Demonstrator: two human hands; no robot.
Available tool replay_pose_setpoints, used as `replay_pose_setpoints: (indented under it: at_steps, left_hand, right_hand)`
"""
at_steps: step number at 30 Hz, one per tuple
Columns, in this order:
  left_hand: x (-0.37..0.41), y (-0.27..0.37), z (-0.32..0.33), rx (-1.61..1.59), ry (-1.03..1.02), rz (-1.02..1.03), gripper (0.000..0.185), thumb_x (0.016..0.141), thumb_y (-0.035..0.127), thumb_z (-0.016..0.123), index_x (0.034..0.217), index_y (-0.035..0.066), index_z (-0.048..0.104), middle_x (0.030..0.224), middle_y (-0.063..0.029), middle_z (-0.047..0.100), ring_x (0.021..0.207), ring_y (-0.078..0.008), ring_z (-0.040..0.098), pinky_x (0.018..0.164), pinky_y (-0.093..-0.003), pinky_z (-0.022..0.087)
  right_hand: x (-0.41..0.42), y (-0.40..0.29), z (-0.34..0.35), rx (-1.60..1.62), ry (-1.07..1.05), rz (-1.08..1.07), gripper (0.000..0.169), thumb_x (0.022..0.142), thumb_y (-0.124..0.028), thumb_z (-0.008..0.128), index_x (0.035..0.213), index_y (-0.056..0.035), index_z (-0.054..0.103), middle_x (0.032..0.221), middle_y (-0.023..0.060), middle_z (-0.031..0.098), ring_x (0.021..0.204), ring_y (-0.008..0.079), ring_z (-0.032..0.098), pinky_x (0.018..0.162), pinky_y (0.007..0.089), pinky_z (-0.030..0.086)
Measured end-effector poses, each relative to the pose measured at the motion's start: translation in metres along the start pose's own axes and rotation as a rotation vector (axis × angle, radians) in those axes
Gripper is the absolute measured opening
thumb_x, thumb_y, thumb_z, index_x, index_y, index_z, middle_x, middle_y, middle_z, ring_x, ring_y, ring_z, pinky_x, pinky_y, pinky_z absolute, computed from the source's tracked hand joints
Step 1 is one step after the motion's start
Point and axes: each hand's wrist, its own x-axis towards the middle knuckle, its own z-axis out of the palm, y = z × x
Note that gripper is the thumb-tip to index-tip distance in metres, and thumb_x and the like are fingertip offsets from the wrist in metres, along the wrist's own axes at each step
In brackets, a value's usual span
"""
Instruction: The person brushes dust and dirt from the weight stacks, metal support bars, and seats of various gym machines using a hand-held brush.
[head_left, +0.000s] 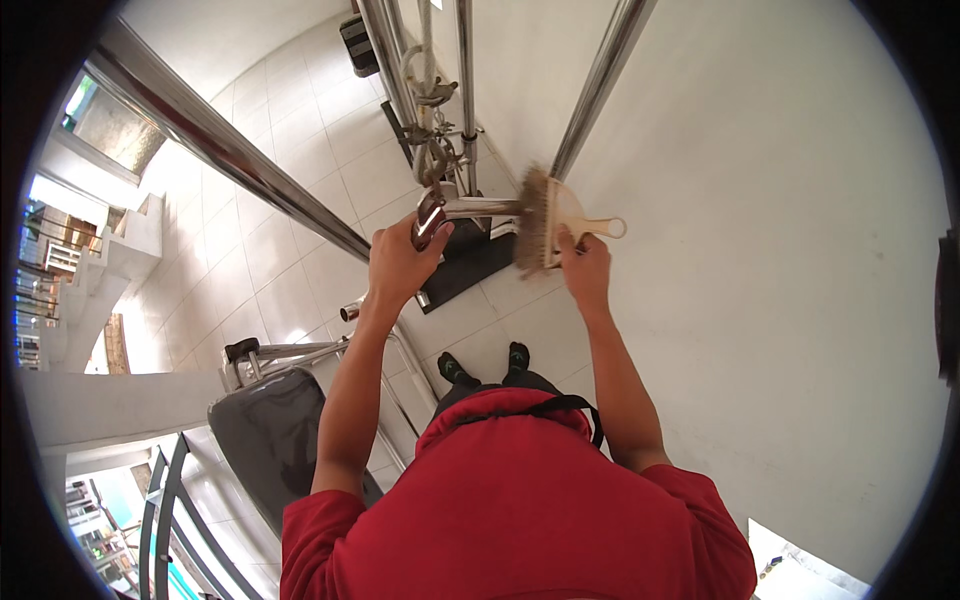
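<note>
My right hand (587, 274) holds a wide hand brush (566, 210) by its cream plastic body. The brush's looped handle points right, and its brown bristles, slightly blurred, face left. They lie over the right end of a chrome bar (484, 207); whether they touch it I cannot tell. My left hand (405, 259) is closed around the shiny chrome end piece (430, 219) at the bar's left end. Just above that hand, a knotted rope (429, 90) with metal links hangs down to the bar.
Chrome posts (232, 157) of a frame rise on both sides. Below the bar is a black base plate (472, 274). A padded black bench (270, 420) stands at lower left, near stair steps (127, 262). A white wall (765, 262) runs along the right.
</note>
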Motion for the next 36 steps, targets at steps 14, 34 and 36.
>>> replay_pose_setpoints:
  at_steps: [14,34,36]
  left_hand:
    - [0.016,-0.019,0.005,0.002,0.045,0.028,0.028,0.082,0.028,0.067,0.078,0.0,0.064,0.059,-0.0166,0.058,0.056,-0.0334,0.058,0.057,-0.0403,0.045]
    - [0.032,-0.034,-0.01,0.12,-0.046,0.164,0.018,0.074,0.025,0.07,0.083,0.009,0.068,0.067,-0.014,0.064,0.068,-0.037,0.063,0.065,-0.0454,0.05]
    - [0.033,-0.041,-0.011,0.13,-0.042,0.175,0.018,0.073,0.023,0.071,0.083,0.009,0.068,0.067,-0.0139,0.065,0.068,-0.037,0.063,0.064,-0.0454,0.05]
  right_hand:
    - [-0.02,-0.004,0.036,0.02,0.06,0.123,0.043,0.089,-0.031,0.065,0.069,0.0058,0.058,0.056,0.0138,0.054,0.049,0.0152,0.048,0.048,0.036,0.038]
    - [-0.025,-0.047,-0.008,-0.195,-0.148,-0.076,0.04,0.089,-0.034,0.064,0.08,0.0048,0.063,0.059,0.0084,0.056,0.053,0.0135,0.049,0.051,0.0317,0.039]
    - [-0.036,-0.081,-0.006,0.124,-0.245,-0.113,0.039,0.088,-0.035,0.066,0.081,0.0038,0.064,0.058,0.0078,0.058,0.051,0.0153,0.051,0.05,0.0321,0.039]
